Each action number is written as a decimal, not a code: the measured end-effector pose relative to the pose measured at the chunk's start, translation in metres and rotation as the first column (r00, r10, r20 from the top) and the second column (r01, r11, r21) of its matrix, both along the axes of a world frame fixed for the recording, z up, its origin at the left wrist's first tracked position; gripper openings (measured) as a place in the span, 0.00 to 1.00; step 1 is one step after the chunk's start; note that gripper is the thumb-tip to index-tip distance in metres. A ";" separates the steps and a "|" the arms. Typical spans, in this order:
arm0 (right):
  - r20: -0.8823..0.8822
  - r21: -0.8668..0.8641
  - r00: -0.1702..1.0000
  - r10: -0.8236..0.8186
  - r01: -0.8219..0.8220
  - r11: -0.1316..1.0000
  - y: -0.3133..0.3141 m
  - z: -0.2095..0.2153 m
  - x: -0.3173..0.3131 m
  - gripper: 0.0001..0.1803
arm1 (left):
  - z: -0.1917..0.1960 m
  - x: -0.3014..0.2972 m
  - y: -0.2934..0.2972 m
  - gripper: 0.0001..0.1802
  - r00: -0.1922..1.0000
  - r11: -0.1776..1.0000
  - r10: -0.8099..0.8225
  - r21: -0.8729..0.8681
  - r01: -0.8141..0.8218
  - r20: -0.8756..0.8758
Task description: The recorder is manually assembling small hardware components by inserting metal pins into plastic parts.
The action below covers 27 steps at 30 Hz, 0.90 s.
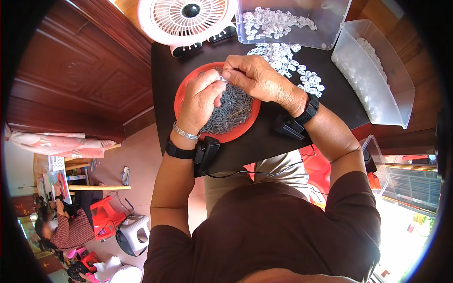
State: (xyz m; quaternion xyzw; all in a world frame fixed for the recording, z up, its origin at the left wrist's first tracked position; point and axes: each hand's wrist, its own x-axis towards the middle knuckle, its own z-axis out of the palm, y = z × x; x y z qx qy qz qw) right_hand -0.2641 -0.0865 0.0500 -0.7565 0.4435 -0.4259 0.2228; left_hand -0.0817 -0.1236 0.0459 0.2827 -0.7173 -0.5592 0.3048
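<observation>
My left hand (200, 101) and my right hand (257, 78) meet fingertip to fingertip over a red round dish (236, 134) heaped with small dark grey parts (231, 111). Between the fingertips of both hands sits one small white ring-shaped piece (222, 80). Each wrist carries a black strap with a small black device. A silver bracelet circles the left wrist. The dish rests on a black tabletop (264, 137).
Loose white ring pieces (288, 59) lie scattered behind the dish. Behind them stands a clear bin (292, 21) with more, and a second clear bin (373, 75) at right. A pink-and-white fan (188, 19) stands at back left. Another person sits far lower left.
</observation>
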 end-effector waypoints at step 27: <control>-0.651 0.016 0.651 -0.390 0.525 0.851 -0.033 -0.013 -0.075 0.11 | 0.001 0.004 -0.007 0.12 0.988 0.986 0.125 0.122 -0.113 -0.092</control>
